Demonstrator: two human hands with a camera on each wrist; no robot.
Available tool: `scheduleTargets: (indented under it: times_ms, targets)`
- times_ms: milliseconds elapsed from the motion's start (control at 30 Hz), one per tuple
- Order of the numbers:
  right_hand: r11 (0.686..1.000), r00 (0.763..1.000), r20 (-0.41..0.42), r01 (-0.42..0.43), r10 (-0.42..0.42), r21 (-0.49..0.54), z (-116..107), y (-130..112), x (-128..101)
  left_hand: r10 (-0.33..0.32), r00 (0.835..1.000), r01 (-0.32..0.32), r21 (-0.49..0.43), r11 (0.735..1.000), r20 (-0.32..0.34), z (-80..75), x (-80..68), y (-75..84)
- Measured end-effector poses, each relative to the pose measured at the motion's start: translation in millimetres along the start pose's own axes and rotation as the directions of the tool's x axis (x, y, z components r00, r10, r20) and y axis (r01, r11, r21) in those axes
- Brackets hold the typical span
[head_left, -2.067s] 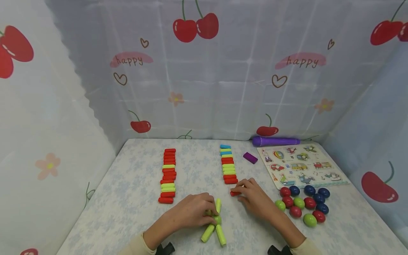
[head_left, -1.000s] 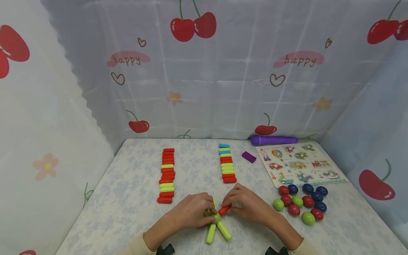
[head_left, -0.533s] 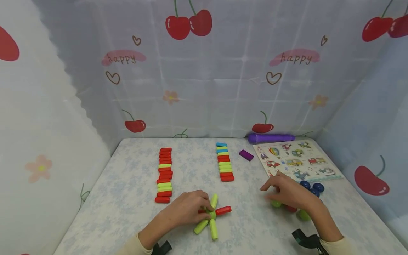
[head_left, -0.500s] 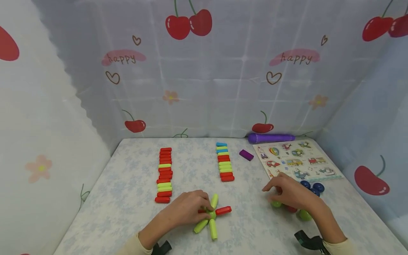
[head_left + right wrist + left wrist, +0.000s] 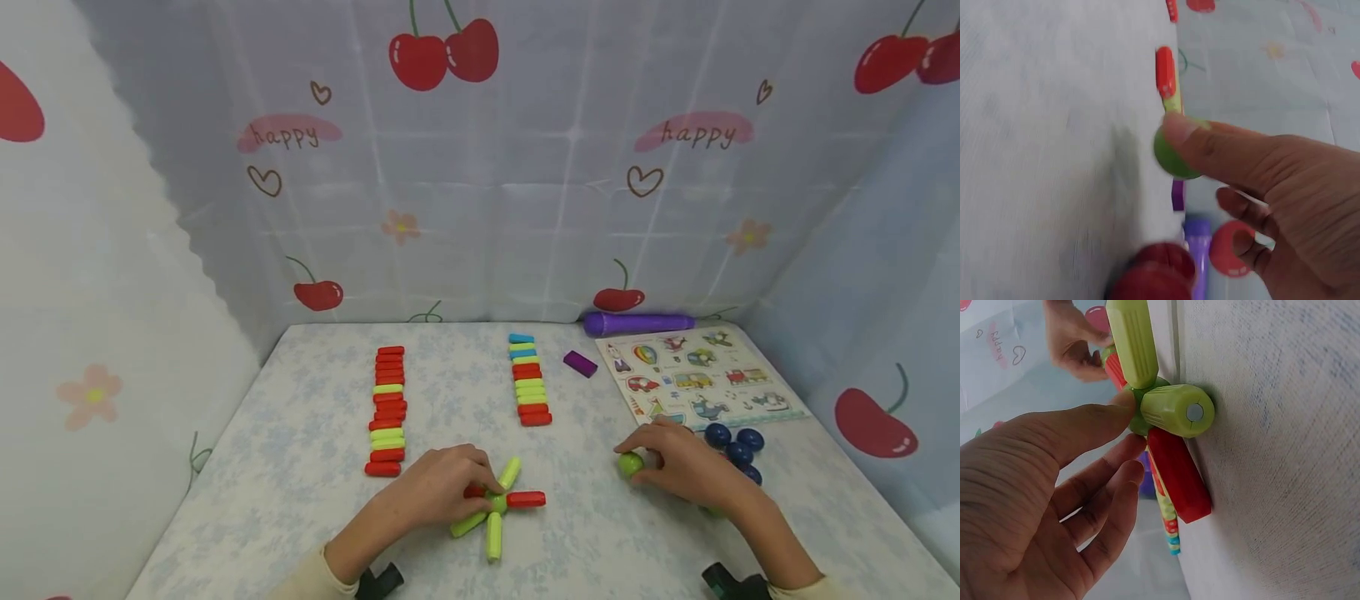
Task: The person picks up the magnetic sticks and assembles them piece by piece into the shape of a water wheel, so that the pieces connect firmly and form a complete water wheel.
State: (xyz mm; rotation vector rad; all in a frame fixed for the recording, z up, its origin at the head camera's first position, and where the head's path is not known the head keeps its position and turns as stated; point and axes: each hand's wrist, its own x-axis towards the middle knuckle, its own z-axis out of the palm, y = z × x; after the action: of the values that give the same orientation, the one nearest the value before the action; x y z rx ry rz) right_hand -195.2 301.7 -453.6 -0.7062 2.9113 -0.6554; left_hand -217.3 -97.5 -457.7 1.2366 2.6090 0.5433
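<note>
A magnetic stick-and-ball figure lies in front of me, with a green ball (image 5: 497, 502) at its hub. Green sticks (image 5: 493, 537) and a red stick (image 5: 527, 499) radiate from it; another red stick (image 5: 474, 492) is partly covered by fingers. My left hand (image 5: 442, 487) pinches the hub ball between thumb and fingers, and the left wrist view shows a red stick (image 5: 1179, 478) touching the ball. Over to the right, my right hand (image 5: 690, 462) pinches a second green ball (image 5: 631, 464), which appears off the table in the right wrist view (image 5: 1172, 156).
Two columns of sticks, one on the left (image 5: 387, 417) and one in the middle (image 5: 531, 392), lie beyond the figure. Blue balls (image 5: 738, 453) sit by my right hand, which hides others. A purple block (image 5: 580, 364), picture board (image 5: 701, 379) and purple microphone-shaped toy (image 5: 637, 324) lie behind.
My right hand brought a red stick to the hub ball, let it go there, moved right to the loose balls and took a green one. My left hand stays on the hub.
</note>
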Motion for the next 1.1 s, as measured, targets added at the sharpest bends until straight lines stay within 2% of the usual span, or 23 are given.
scheduleTargets:
  times_ms: [133, 300, 500, 933, 1100]
  targets:
    - [0.998, 0.999, 0.014, 0.041, -0.041, 0.047, 9.0, -17.0, 23.1, 0.004, 1.0, -0.004, -0.004, 1.0, 0.008, -0.2, -0.1, 0.3]
    - [0.987, 0.989, 0.064, 0.129, -0.135, 0.091, 25.7, -32.3, 53.7, 0.0, 1.0, 0.0, -0.014, 1.0, 0.025, -0.1, 0.9, 1.9]
    - [0.974, 0.974, 0.107, 0.184, -0.199, 0.131, 40.3, -45.5, 77.1, 0.0, 0.999, 0.0, -0.016, 1.0, 0.037, 1.5, 2.9, 3.3]
    - [0.972, 0.975, 0.109, 0.175, -0.193, 0.155, 49.9, -49.9, 87.4, 0.016, 1.0, -0.016, 0.02, 1.0, 0.026, -0.8, 1.7, 2.8]
    - [0.978, 0.978, 0.11, 0.166, -0.18, 0.125, 51.6, -51.4, 88.7, 0.023, 1.0, -0.023, 0.018, 1.0, 0.014, -1.5, -0.6, 1.6]
